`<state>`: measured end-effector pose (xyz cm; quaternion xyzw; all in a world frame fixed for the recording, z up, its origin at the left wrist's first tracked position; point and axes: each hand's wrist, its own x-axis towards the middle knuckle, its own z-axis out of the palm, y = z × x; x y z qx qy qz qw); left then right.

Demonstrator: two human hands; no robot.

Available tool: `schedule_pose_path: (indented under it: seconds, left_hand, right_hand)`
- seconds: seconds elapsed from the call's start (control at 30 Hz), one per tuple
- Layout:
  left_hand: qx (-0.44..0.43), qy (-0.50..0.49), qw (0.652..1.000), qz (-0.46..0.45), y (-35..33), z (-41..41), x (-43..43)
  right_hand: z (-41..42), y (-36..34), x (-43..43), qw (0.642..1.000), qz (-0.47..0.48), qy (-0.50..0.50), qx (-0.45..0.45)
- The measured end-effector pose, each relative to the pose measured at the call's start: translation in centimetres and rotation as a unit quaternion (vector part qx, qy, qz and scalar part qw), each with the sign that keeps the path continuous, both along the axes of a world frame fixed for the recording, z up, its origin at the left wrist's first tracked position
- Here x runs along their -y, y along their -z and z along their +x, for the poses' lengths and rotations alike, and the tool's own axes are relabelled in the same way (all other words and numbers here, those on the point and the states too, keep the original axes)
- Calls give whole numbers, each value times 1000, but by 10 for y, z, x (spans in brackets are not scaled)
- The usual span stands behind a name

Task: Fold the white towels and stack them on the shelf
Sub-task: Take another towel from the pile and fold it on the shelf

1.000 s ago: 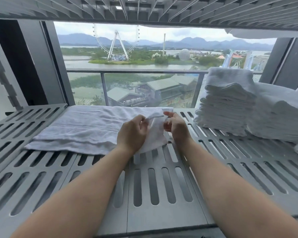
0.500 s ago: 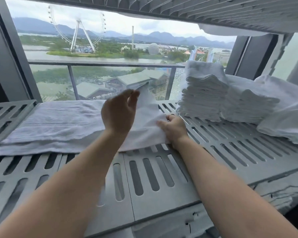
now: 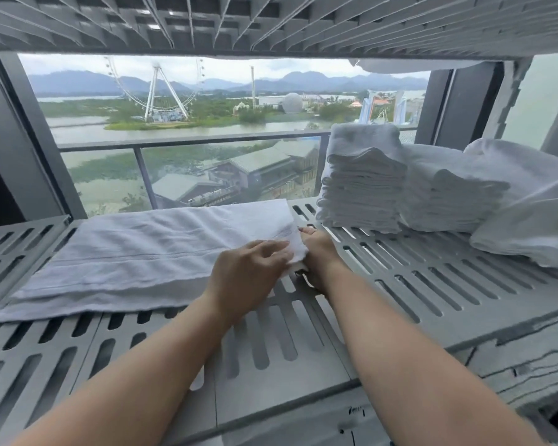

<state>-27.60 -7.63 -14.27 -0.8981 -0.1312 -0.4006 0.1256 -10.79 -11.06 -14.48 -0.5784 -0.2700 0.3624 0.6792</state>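
A long white towel (image 3: 149, 249) lies folded lengthwise on the grey slotted shelf (image 3: 432, 284), running from the left side to the middle. My left hand (image 3: 245, 272) rests on its right end, fingers pinching the cloth. My right hand (image 3: 318, 252) grips the same end from the right, with the corner bunched between the two hands. Two stacks of folded white towels (image 3: 361, 188) stand at the right rear of the shelf.
Bulkier white rolled linen (image 3: 529, 220) lies at the far right. Another slotted shelf (image 3: 271, 24) hangs close overhead. A window with a railing (image 3: 190, 143) is behind the shelf. A dark upright post (image 3: 29, 140) stands at the left.
My left hand had the towel's right end lifted high; it has come down and the end now lies low on the shelf between both hands. The camera view shifted.
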Motion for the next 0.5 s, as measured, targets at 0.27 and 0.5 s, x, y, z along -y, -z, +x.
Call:
schedule_pose_path:
  seconds: [0.27,0.5]
  left_hand:
    - [-10,-20,999,43,9,5,2]
    - [12,16,1000,13,8,7,6]
  right_hand:
    - [0,-2,-7,995,-56,33,79]
    - [-6,-12,7,997,-59,33,37]
